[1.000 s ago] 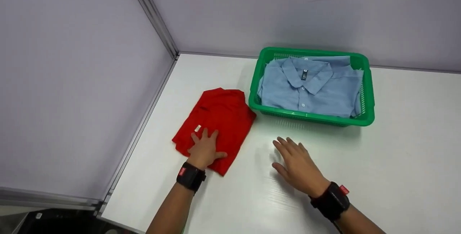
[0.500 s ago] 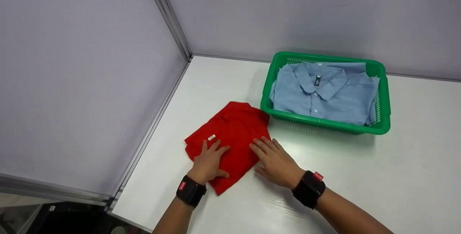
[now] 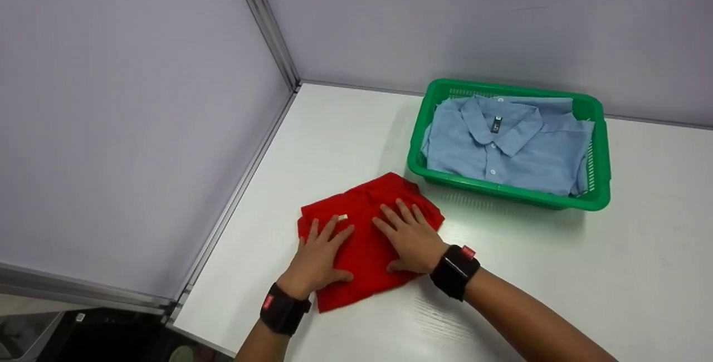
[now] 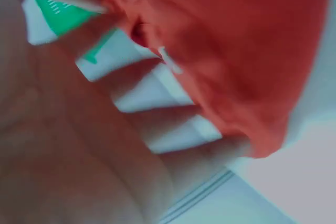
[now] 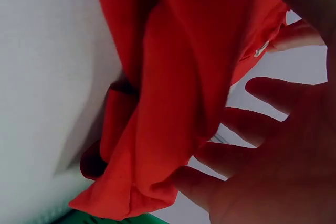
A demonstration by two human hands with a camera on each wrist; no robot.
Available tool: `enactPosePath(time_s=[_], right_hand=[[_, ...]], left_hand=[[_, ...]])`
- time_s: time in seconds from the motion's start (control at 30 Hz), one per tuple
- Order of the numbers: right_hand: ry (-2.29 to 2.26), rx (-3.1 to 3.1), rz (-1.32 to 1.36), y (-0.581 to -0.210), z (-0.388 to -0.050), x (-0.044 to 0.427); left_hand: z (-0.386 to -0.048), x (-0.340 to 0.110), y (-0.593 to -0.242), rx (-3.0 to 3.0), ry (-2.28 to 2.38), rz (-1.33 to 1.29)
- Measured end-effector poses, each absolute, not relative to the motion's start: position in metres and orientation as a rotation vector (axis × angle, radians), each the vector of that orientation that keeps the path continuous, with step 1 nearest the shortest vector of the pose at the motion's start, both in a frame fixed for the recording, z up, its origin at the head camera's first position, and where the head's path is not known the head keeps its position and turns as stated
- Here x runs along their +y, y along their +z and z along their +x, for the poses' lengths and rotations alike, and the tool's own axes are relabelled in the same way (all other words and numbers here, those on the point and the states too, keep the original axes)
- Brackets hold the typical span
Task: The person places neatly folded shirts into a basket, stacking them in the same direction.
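Observation:
A folded red garment (image 3: 362, 256) lies flat on the white table, a small white label (image 3: 342, 217) showing near its upper left part. My left hand (image 3: 315, 259) rests on its left side with fingers spread and straight. On its right side lies my right hand (image 3: 412, 239), fingers also spread out over the cloth. Both wrist views show the red cloth against straight fingers, and the left one is blurred. In the right wrist view the garment's edge (image 5: 126, 182) shows loose folded layers.
Behind and to the right stands a green basket (image 3: 507, 188) holding a folded light blue shirt (image 3: 457, 139) with a collar. Grey panels (image 3: 139, 100) border the table (image 3: 334, 133) at the left and back. Dark items sit below the table's left front corner.
My right hand has come left from the bare table onto the red garment. The garment has turned clockwise and shifted toward me, away from the basket. My left hand stays on it.

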State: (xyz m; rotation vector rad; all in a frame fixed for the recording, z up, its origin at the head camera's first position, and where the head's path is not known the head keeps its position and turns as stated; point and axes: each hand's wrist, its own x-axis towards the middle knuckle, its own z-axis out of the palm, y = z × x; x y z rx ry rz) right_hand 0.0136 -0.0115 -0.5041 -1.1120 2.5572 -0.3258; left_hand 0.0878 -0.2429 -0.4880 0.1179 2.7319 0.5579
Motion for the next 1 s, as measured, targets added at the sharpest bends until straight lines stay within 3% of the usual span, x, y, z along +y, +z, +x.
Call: enactPosePath(time_s=[0.2,0.63,1.0], right_hand=[[-0.243,2.508,-1.023,-0.503,0.004,-0.017],[-0.178,2.48,-0.966,-0.501,0.001,-0.022],[-0.173,2.501,-0.897,-0.497,0.02,-0.018]], left_hand=[[0.085,-0.228,-0.485,2.735,0.577,-0.046],[0.079,-0.21,-0.499,2.707,0.326,0.0],[0.076,-0.21,-0.496,2.68,0.319,0.072]])
